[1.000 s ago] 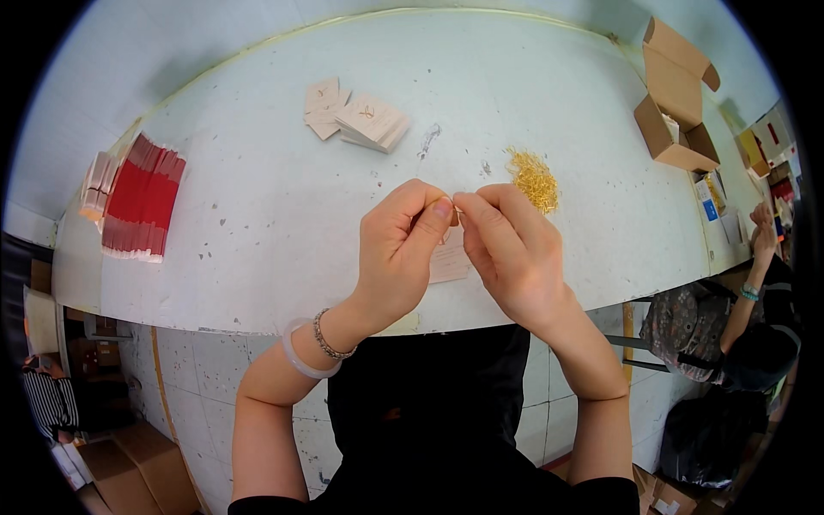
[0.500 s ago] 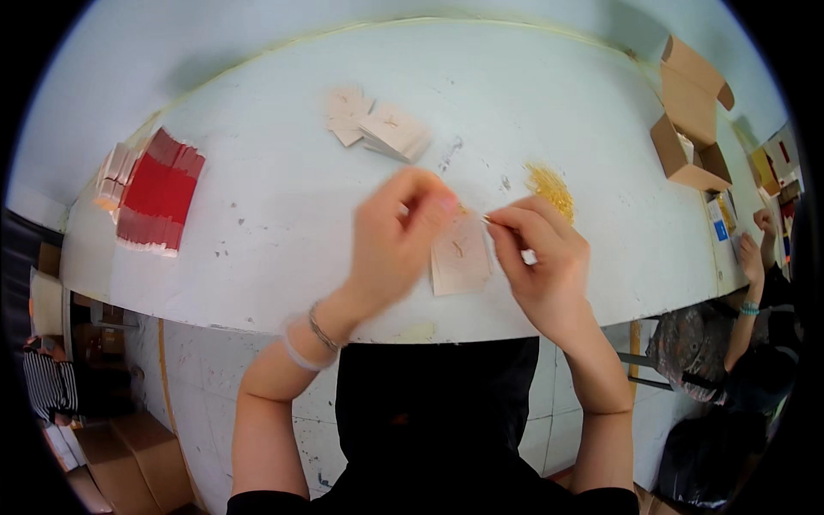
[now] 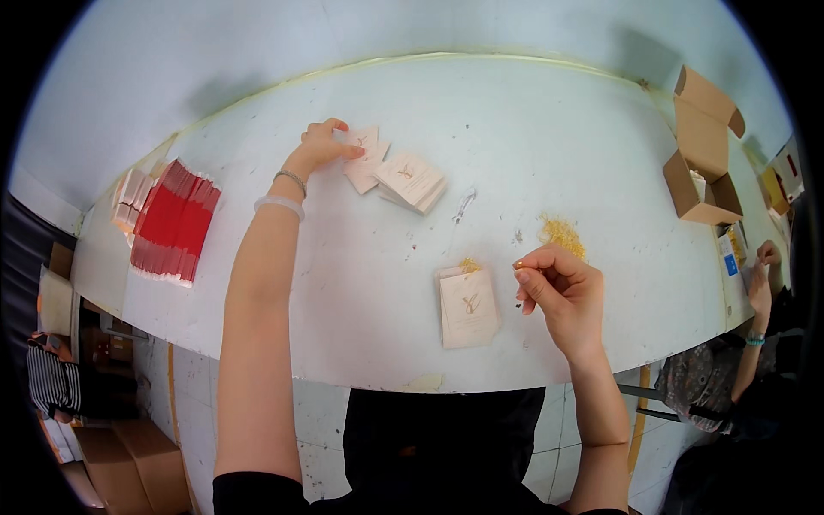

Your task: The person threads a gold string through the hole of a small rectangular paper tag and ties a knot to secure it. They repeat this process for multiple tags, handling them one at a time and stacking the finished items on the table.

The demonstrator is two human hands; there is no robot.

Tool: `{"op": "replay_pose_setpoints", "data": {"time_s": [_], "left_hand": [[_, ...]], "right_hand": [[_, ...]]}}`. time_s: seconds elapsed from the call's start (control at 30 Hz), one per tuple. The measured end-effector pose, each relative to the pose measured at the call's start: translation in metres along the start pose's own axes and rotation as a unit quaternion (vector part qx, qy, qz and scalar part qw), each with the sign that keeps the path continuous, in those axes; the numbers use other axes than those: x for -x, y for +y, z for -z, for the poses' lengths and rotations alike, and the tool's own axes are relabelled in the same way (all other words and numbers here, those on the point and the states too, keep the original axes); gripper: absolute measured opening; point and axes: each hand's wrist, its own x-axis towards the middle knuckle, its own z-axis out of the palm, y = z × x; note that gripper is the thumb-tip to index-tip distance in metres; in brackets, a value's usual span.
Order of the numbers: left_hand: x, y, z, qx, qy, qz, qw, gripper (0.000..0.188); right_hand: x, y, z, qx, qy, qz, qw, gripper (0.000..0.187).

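My left hand [image 3: 324,146] reaches to the far left, thumb and fingers apart, touching the edge of a loose pale card [image 3: 367,176] with a printed mark. Beside that card lies a stack of similar cards [image 3: 410,180]. My right hand [image 3: 566,296] is closed in a pinch over the near table, a tiny gold-coloured piece [image 3: 518,265] at its fingertips. Just left of it lies a small pile of pale cards [image 3: 469,322], with gold bits [image 3: 469,264] at its top edge. A heap of thin gold-yellow pieces [image 3: 562,237] sits behind my right hand.
Red-and-white packets [image 3: 176,223] are stacked at the left of the white table [image 3: 343,300]. An open cardboard box [image 3: 708,189] stands at the far right. Another person's hands [image 3: 760,283] show beyond it. Brown cartons [image 3: 137,463] stand on the floor at lower left.
My left hand has left the near cards and moved far left to the loose cards. My right hand stays near the card pile, still pinching. The view has shifted slightly.
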Motion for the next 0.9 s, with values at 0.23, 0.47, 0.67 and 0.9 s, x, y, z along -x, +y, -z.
{"op": "replay_pose_setpoints", "data": {"time_s": [0.23, 0.47, 0.67, 0.9], "left_hand": [[0.019, -0.019, 0.024, 0.228, 0.133, -0.041, 0.964, 0.044], [0.208, 0.076, 0.033, 0.344, 0.294, -0.210, 0.867, 0.017], [0.281, 0.126, 0.004, 0.201, 0.315, -0.396, 0.839, 0.018], [0.291, 0.139, 0.000, 0.173, 0.353, -0.446, 0.804, 0.020]], "right_hand": [[-0.001, 0.001, -0.002, -0.039, -0.013, 0.012, 0.999, 0.007], [0.001, -0.016, -0.030, -0.100, 0.024, 0.020, 0.994, 0.006], [0.012, -0.030, -0.058, -0.069, 0.052, 0.091, 0.992, 0.005], [0.013, -0.024, -0.066, 0.076, 0.135, 0.250, 0.956, 0.005]]}}
